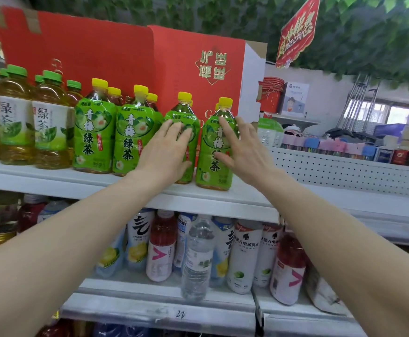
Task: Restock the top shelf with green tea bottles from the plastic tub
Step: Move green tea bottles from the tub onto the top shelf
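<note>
Several green tea bottles with yellow caps stand in a row on the white top shelf (130, 188). My left hand (167, 152) lies with straight fingers against the second bottle from the right (186, 113), covering most of its label. My right hand (242, 152) has spread fingers touching the right side of the rightmost bottle (214, 154), which stands upright at the shelf's front edge. Two more bottles (92, 139) stand to the left. The plastic tub is out of view.
Green-capped tea bottles (50, 127) fill the shelf's left end. Red cartons (193, 69) stand behind the row. The lower shelf (164, 295) holds mixed drinks and water. A perforated white counter (344, 171) with small boxes lies to the right.
</note>
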{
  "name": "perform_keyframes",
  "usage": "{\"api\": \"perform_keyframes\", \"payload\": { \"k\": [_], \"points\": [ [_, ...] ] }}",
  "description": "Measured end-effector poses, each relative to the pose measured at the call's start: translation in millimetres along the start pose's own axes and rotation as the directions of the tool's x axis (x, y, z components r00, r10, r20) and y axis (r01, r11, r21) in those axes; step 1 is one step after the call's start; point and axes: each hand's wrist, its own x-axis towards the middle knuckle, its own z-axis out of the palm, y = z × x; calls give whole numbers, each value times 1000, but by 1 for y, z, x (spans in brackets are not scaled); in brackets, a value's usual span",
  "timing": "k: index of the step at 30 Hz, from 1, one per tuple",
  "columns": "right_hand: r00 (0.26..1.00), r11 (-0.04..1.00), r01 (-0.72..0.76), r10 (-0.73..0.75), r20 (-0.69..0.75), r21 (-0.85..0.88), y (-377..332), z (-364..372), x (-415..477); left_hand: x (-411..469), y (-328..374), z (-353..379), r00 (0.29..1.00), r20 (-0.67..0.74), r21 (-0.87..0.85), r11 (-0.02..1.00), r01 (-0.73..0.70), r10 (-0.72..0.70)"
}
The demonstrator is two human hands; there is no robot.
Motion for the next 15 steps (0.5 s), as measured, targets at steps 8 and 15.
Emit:
{"api": "perform_keyframes", "payload": {
  "k": [8, 15],
  "points": [
    [986, 973, 142, -122, 116, -183, 57, -52, -80, -27, 78, -30, 997, -11, -19, 996, -82, 82],
    [977, 963, 158, -121, 175, -217, 136, -99, -199, -68, 199, -32, 987, 6, -95, 982, -161, 163]
  ]
}}
